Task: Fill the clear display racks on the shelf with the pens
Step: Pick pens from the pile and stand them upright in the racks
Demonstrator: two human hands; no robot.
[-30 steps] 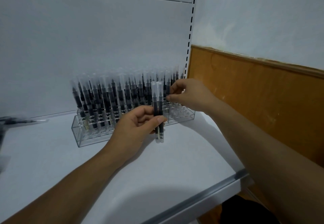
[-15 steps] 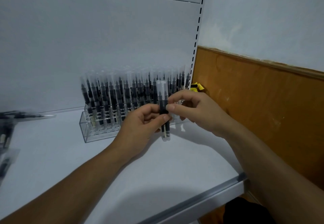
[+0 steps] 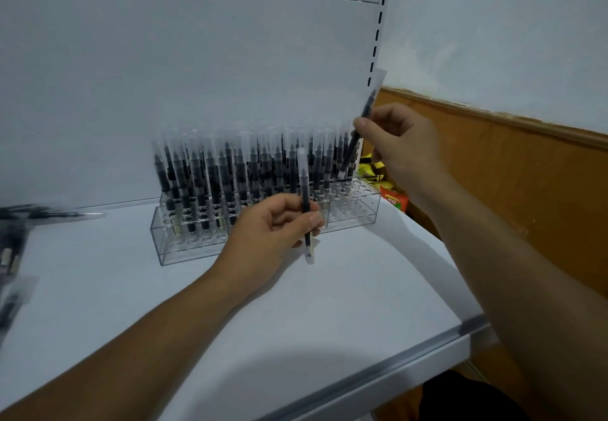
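Note:
A clear display rack (image 3: 357,213) stands on the white shelf (image 3: 329,305) against the back panel. Several black pens with clear caps (image 3: 230,170) fill most of its holes; the holes at its right end are bare. My left hand (image 3: 269,233) holds one pen (image 3: 306,203) upright in front of the rack, pinched between thumb and fingers. My right hand (image 3: 398,147) pinches a second pen (image 3: 362,124), tilted, with its lower tip over the rack's right end.
More pens (image 3: 42,215) lie blurred on the shelf at the far left. Yellow and red packets (image 3: 385,183) show behind the rack's right end. A brown wooden panel (image 3: 510,190) rises at the right. The shelf's metal front edge (image 3: 378,374) runs across the lower right.
My right hand took one of the two pens from my left hand and lifted it up and right toward the rack's right end. My left hand keeps one pen.

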